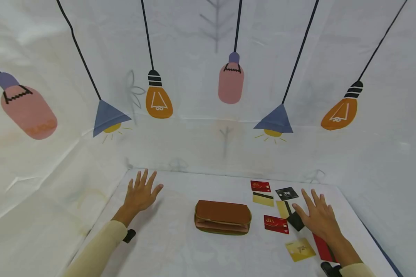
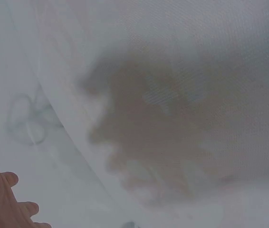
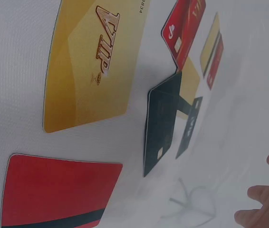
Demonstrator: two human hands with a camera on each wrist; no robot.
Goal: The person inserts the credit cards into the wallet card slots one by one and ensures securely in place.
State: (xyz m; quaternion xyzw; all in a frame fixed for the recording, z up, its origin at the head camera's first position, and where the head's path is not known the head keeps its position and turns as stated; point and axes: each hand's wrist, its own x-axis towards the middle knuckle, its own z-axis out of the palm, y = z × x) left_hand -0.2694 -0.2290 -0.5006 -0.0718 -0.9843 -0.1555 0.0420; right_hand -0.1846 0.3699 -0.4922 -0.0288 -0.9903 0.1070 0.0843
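at lower left and lower right, the left hand and right hand are held empty, fingers spread; the brown wallet is set lower centre, cards lower right. no step seems under way; for gripping, curled fingers would be needed.

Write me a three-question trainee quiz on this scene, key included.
1. How many cards show in the head view?
2. True or false: in the head view, the wallet lies between the left hand and the cards.
3. What does the right hand hold?
a) a card
b) the wallet
c) nothing

Key:
1. Eight.
2. True.
3. c; its fingers are spread and nothing is in its grip.
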